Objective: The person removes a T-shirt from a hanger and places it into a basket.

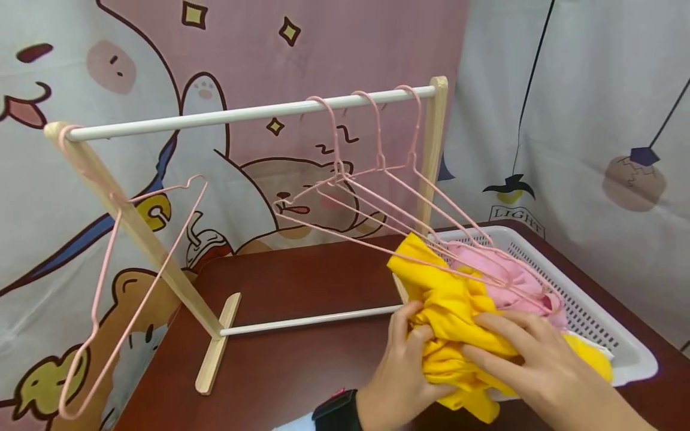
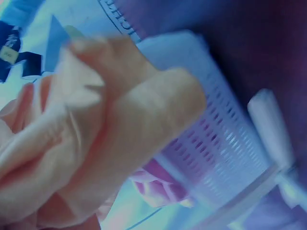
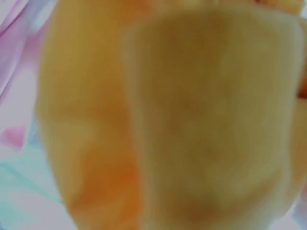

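A bunched yellow garment [image 1: 453,305] is between my two hands in the head view, its exact kind hidden by the folds. My left hand [image 1: 396,365] grips its near left side, with fingers curled into the cloth. From the right, my right hand [image 1: 544,365] holds the same garment, fingers bent over its folds. In the left wrist view the cloth [image 2: 120,124] looks peach-coloured and fills much of the left side. Blurred yellow cloth [image 3: 86,120] shows close up in the right wrist view.
A wooden rack with a white rail [image 1: 242,114] stands on the dark red table [image 1: 302,269]. Pink hangers [image 1: 377,161] hang at its right, another pink hanger [image 1: 108,263] at its left end. A white basket [image 1: 636,359] with pink clothing [image 1: 501,269] sits at right.
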